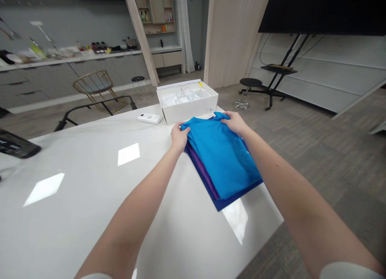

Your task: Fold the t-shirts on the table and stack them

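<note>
A folded bright blue shirt (224,156) lies on top of a stack on the white table, near its right edge. Under it, a folded purple garment (204,171) and a dark blue one (219,205) show along the left and front sides. My left hand (179,136) pinches the shirt's far left corner between thumb and fingers. At the far right corner, my right hand (235,123) is closed on the same shirt, with a bit of cloth bunched up by the fingertips. The shirt's far edge dips between my two hands.
Just beyond the stack stands an open white box (189,106) holding clear plastic items. A white handheld device (150,118) lies left of it. A dark object (18,144) is at the table's left side. Chairs and a round black stool (251,82) stand past the table.
</note>
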The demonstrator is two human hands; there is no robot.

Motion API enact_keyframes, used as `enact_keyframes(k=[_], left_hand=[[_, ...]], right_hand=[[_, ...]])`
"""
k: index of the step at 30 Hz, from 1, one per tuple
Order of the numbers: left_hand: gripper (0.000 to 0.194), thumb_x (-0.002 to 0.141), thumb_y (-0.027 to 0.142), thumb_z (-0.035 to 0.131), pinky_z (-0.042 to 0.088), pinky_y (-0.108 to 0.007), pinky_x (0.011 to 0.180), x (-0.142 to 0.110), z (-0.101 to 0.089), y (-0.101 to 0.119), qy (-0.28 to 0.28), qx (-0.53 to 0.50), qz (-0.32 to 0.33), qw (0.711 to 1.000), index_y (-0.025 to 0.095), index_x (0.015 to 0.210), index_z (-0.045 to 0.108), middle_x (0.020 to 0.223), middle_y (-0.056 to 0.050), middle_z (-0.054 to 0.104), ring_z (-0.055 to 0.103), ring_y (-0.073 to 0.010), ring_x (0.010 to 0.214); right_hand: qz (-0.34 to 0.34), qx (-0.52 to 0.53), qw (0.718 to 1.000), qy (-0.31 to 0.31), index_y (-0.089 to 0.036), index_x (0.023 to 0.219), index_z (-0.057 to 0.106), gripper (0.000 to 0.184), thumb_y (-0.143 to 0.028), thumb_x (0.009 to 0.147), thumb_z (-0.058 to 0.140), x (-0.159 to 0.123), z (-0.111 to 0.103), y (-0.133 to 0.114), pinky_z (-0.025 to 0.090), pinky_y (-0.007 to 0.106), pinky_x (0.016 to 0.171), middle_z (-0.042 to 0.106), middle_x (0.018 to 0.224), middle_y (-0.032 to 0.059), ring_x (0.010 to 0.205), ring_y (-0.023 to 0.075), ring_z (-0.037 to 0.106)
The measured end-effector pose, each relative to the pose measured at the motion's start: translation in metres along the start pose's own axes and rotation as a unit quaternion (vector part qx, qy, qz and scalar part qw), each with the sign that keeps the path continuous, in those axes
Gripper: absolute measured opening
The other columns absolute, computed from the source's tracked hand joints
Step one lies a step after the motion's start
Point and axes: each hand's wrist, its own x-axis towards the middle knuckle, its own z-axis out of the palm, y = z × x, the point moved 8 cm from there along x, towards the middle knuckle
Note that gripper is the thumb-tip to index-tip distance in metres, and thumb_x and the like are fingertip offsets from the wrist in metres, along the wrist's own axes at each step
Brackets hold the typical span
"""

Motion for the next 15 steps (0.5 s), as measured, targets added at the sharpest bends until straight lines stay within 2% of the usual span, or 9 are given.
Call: enact_keyframes(k=[3, 5, 6, 8, 9, 11, 13, 15], left_hand=[[0.032, 0.076, 0.017, 0.070, 0.053, -0.030, 0.080, 0.010, 0.005, -0.011, 0.012, 0.038, -0.056, 0.998, 0.016, 0.108, 0.065, 0.086, -0.003, 0.069, 0.067, -0.0169, 0.081], [0.035, 0.079, 0.016, 0.068, 0.053, -0.034, 0.086, 0.008, 0.004, -0.006, 0.022, 0.091, -0.049, 0.994, 0.014, 0.114, 0.063, 0.096, -0.007, 0.070, 0.068, -0.0200, 0.090], [0.039, 0.081, 0.016, 0.065, 0.052, -0.037, 0.091, 0.004, 0.002, 0.005, 0.033, 0.128, -0.010, 0.991, 0.014, 0.119, 0.061, 0.105, -0.011, 0.069, 0.067, -0.0223, 0.098], [0.045, 0.086, 0.015, 0.059, 0.046, -0.042, 0.104, -0.015, 0.005, 0.040, 0.041, 0.208, 0.127, 0.969, 0.014, 0.131, 0.056, 0.126, -0.016, 0.063, 0.061, -0.0262, 0.119], [0.047, 0.088, 0.014, 0.055, 0.042, -0.044, 0.109, -0.030, 0.012, 0.059, 0.030, 0.244, 0.208, 0.947, 0.015, 0.135, 0.053, 0.136, -0.017, 0.058, 0.054, -0.0272, 0.129], [0.045, 0.093, 0.014, 0.047, 0.035, -0.045, 0.117, -0.067, 0.035, 0.083, -0.046, 0.296, 0.334, 0.894, 0.017, 0.138, 0.053, 0.147, -0.016, 0.051, 0.045, -0.0266, 0.140], [0.046, 0.097, 0.016, 0.039, 0.029, -0.045, 0.122, -0.099, 0.060, 0.083, -0.134, 0.343, 0.383, 0.847, 0.017, 0.141, 0.052, 0.155, -0.013, 0.046, 0.038, -0.0243, 0.146], [0.050, 0.102, 0.025, 0.034, 0.025, -0.046, 0.124, -0.118, 0.078, 0.068, -0.194, 0.394, 0.361, 0.823, 0.016, 0.150, 0.044, 0.159, -0.012, 0.042, 0.035, -0.0236, 0.149]], right_hand=[[0.014, -0.078, 0.997, 0.012, -0.018, 0.113, 0.073, 0.032, -0.018, 0.081, 0.066, 0.005, 0.006, 0.007, 0.047, 0.039, 0.100, 0.074, 0.112, 0.0064, 0.107, 0.0245, 0.066], [0.008, -0.111, 0.994, 0.013, -0.019, 0.122, 0.069, 0.037, -0.021, 0.085, 0.065, 0.003, 0.011, 0.005, 0.047, 0.040, 0.102, 0.072, 0.119, 0.0083, 0.111, 0.0256, 0.064], [-0.004, -0.127, 0.992, 0.018, -0.019, 0.127, 0.066, 0.041, -0.024, 0.086, 0.064, 0.000, 0.012, 0.001, 0.047, 0.041, 0.102, 0.070, 0.123, 0.0097, 0.114, 0.0267, 0.063], [-0.034, -0.173, 0.983, 0.047, -0.020, 0.135, 0.061, 0.047, -0.031, 0.089, 0.063, -0.009, 0.009, -0.013, 0.046, 0.047, 0.103, 0.065, 0.132, 0.0132, 0.120, 0.0312, 0.059], [-0.050, -0.195, 0.977, 0.067, -0.019, 0.137, 0.059, 0.049, -0.035, 0.091, 0.062, -0.016, 0.007, -0.021, 0.045, 0.051, 0.104, 0.062, 0.136, 0.0151, 0.123, 0.0339, 0.056], [-0.088, -0.219, 0.968, 0.085, -0.019, 0.140, 0.057, 0.049, -0.040, 0.095, 0.054, -0.033, 0.009, -0.036, 0.043, 0.055, 0.106, 0.057, 0.142, 0.0166, 0.129, 0.0363, 0.051], [-0.130, -0.216, 0.967, 0.031, -0.020, 0.143, 0.055, 0.048, -0.039, 0.100, 0.044, -0.050, 0.023, -0.041, 0.039, 0.054, 0.111, 0.054, 0.148, 0.0136, 0.135, 0.0327, 0.048], [-0.145, -0.217, 0.963, -0.063, -0.025, 0.148, 0.051, 0.049, -0.039, 0.104, 0.035, -0.066, 0.041, -0.033, 0.032, 0.053, 0.118, 0.048, 0.155, 0.0081, 0.143, 0.0283, 0.041]])
